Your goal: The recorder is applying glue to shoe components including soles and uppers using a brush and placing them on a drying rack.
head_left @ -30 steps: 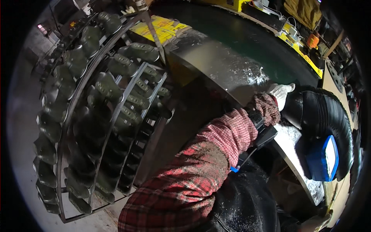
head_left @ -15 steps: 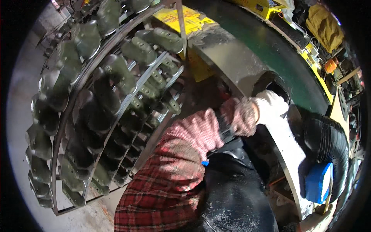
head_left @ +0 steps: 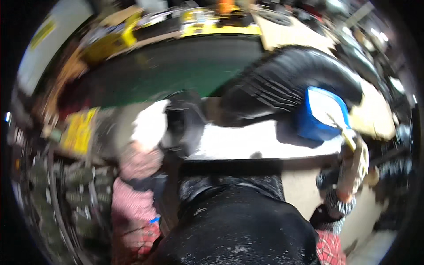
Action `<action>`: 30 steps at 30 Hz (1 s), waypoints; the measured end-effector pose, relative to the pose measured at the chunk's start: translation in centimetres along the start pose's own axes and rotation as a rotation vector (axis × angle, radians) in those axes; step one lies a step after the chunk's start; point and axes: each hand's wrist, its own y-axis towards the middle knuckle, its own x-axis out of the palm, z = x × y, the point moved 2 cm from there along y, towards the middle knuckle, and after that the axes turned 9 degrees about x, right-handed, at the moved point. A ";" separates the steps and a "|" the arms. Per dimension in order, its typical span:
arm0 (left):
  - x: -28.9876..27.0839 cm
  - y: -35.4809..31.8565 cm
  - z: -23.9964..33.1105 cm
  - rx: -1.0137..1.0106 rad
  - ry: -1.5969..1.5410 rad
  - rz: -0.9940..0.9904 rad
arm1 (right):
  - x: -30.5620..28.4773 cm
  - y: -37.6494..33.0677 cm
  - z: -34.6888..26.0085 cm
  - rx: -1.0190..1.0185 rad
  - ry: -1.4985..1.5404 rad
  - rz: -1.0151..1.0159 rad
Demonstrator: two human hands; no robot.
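Main risk: black hollow piece (head_left: 192, 126) could be tipped or dropped off the front edge of the bench (head_left: 238, 143). It is placed left of the bench's middle, its lower end right at that edge, and only its left rim looks pinched, by the left hand (head_left: 150, 126). A weak or one-sided hold would be the cause.

Second: blue tub (head_left: 324, 115) could be pulled over. It is set near the front right corner, and a pale stick (head_left: 346, 131) leaning out of it appears to be pinched by the right hand (head_left: 360, 163), just past that corner. Any sideways drag on the stick would do it; contents might be spilled on the bench.

Third: black ribbed stack (head_left: 287, 84), laid behind the tub toward the right end, might be splashed or knocked. Tub-to-stack contact can't be told.

Count: hollow piece 1, tub 1, stick 1, ribbed stack 1 (layers can't be counted, blurred), gloved hands 2, yellow sheet (head_left: 79, 132) at the bench's left end 1. Dark parts on the rack (head_left: 55, 194), lower left: several, too smeared to be counted.
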 end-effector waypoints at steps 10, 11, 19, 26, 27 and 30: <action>2.2 -5.8 11.1 -1.092 -1.583 0.335 | 5.6 5.1 2.9 0.567 0.626 -0.340; 2.0 -6.5 10.3 -1.084 -1.578 0.344 | 6.1 5.2 3.4 0.543 0.582 -0.395; 0.9 -6.8 13.3 -1.322 -1.416 0.265 | 2.6 0.9 4.4 0.643 0.753 -0.158; 4.6 -11.3 11.0 -0.690 -1.049 0.324 | 6.6 4.4 -16.2 -0.227 1.189 -0.364; 4.3 -11.1 11.4 -0.706 -1.067 0.317 | 8.0 4.8 -18.1 -0.174 1.297 -0.438; 3.1 -10.5 10.2 -0.826 -1.202 0.291 | 12.9 4.8 -19.9 0.354 1.542 -0.737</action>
